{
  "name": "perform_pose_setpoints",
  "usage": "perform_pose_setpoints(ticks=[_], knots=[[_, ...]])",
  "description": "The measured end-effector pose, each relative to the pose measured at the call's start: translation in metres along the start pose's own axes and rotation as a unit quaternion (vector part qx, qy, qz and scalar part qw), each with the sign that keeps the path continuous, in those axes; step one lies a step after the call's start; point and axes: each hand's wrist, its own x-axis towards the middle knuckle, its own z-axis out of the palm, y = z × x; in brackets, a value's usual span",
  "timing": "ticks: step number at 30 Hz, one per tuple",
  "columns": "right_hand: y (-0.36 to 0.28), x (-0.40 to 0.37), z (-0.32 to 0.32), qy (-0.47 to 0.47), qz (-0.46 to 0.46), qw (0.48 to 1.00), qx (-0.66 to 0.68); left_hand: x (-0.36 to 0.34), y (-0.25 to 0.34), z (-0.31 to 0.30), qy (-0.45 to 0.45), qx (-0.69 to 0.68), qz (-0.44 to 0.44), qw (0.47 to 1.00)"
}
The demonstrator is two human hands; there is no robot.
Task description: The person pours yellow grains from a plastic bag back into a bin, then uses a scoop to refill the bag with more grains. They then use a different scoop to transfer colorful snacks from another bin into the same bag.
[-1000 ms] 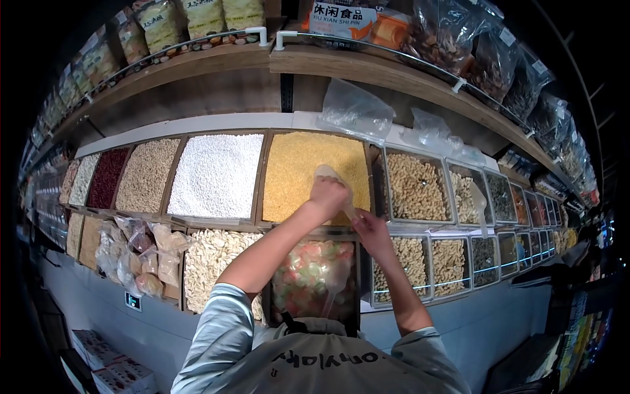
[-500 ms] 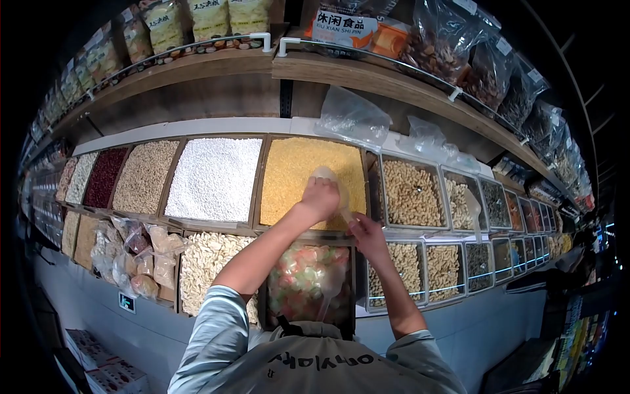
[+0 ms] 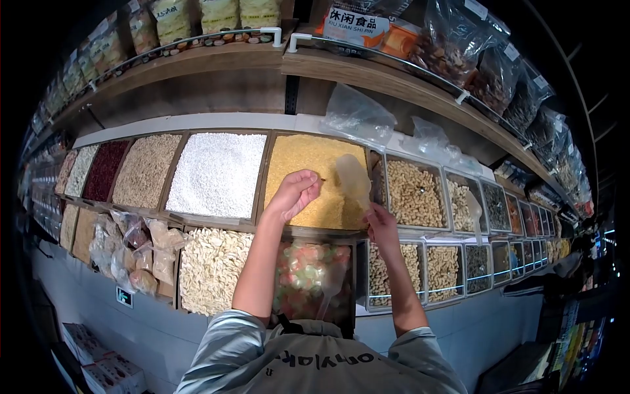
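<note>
My right hand (image 3: 382, 226) grips the handle of a translucent plastic scoop (image 3: 354, 176), its blade pointing up and away over the yellow grain (image 3: 308, 154). The grain looks like millet or fine corn grits and fills a wooden bin. Left of the scoop, my left hand (image 3: 298, 192) is closed above the same grain, thumb and fingers pinched together. A tiny dark bit (image 3: 323, 179) shows at its fingertips, too small to name. Below the hands is a bin of wrapped red and green pieces (image 3: 305, 269), with another clear scoop (image 3: 333, 279) lying on it.
White grain (image 3: 215, 174) fills the bin to the left. Clear boxes of peanut-like nuts (image 3: 413, 190) stand to the right, one with a scoop (image 3: 474, 211). Plastic bags (image 3: 357, 115) lie behind the bins. A wooden shelf (image 3: 367, 69) with packaged food overhangs the back.
My left hand has moved left, away from the scoop blade, and its fingers now face right. The scoop has shifted right with my right hand. The view has moved slightly.
</note>
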Motion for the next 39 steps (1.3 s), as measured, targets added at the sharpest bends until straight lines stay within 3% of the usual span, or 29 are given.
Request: perform_pose_setpoints(ticks=[2,4,6,7,8,10,11,12,13,14,16,18,20,23,39], knots=[[0.005,0.003,0.001,-0.002,-0.006,1.000,0.000,-0.001,-0.010,-0.007,-0.019,-0.084,0.001,0.996],[0.005,0.003,0.001,-0.003,-0.009,1.000,-0.001,0.001,-0.017,-0.006,0.019,-0.118,0.018,0.993],[0.007,0.001,-0.001,-0.032,-0.031,0.999,-0.023,0.001,-0.024,-0.005,0.173,-0.078,0.121,0.974],[0.013,0.003,-0.001,-0.032,-0.030,0.999,-0.024,-0.001,-0.022,-0.001,0.183,-0.056,0.119,0.974],[0.023,0.008,-0.002,-0.007,-0.077,0.994,-0.071,0.000,-0.026,-0.003,0.182,-0.057,0.118,0.974],[0.018,0.004,0.004,0.019,-0.122,0.985,-0.116,0.000,-0.034,-0.008,0.166,0.100,0.179,0.965],[0.015,0.000,0.004,0.083,-0.201,0.935,-0.280,-0.001,-0.037,-0.010,0.166,0.100,0.177,0.965],[0.005,-0.007,0.006,0.143,-0.272,0.848,-0.432,-0.004,-0.037,-0.005,0.189,0.313,0.206,0.908],[-0.003,-0.011,0.007,0.143,-0.271,0.848,-0.432,-0.007,-0.035,0.003,0.203,0.510,0.224,0.805],[-0.010,-0.016,0.007,0.147,-0.256,0.838,-0.458,-0.010,-0.033,0.011,0.203,0.510,0.224,0.805],[-0.013,-0.016,0.006,0.150,-0.242,0.828,-0.484,-0.015,-0.030,0.026,0.184,0.759,0.298,0.550],[-0.009,-0.014,0.003,0.168,-0.251,0.829,-0.470,-0.008,-0.034,0.024,0.165,0.774,0.270,0.549],[-0.007,-0.017,0.002,0.164,-0.255,0.831,-0.465,-0.003,-0.035,0.028,0.139,0.818,0.244,0.503],[-0.006,-0.022,0.000,0.159,-0.256,0.841,-0.450,0.004,-0.040,0.025,0.138,0.832,0.225,0.488],[0.005,-0.032,-0.014,0.149,-0.201,0.878,-0.408,0.021,-0.053,0.028,0.151,0.844,0.203,0.474]])
